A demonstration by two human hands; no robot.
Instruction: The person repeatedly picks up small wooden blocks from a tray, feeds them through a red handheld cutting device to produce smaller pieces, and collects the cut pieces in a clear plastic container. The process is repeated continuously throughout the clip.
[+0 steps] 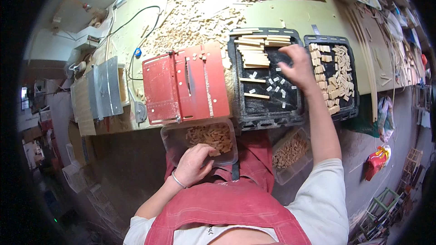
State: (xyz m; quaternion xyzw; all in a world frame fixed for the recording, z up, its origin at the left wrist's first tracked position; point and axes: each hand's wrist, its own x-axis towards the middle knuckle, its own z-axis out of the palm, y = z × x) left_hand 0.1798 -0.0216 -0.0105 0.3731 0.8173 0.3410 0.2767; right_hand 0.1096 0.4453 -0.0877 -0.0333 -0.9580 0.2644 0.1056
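My left hand (194,164) is at the near rim of a clear plastic bin (167,141), its fingers curled round a small wooden block (214,153). Loose small wooden blocks (213,135) lie in the bin beyond it. My right hand (297,69) hovers over a black plastic tray (268,114), thumb and fingers apart with nothing visible between them. Near its fingertips lie stacked pale wooden strips (253,56). Two single strips and several small white pieces (276,82) lie lower in that tray.
A red table saw plate (161,88) with a slotted blade stands left of the tray. Behind it spreads a heap of wooden offcuts (195,22). Another black tray (353,104) of blocks stands at right. A bin of wood pieces (290,152) sits below the table edge.
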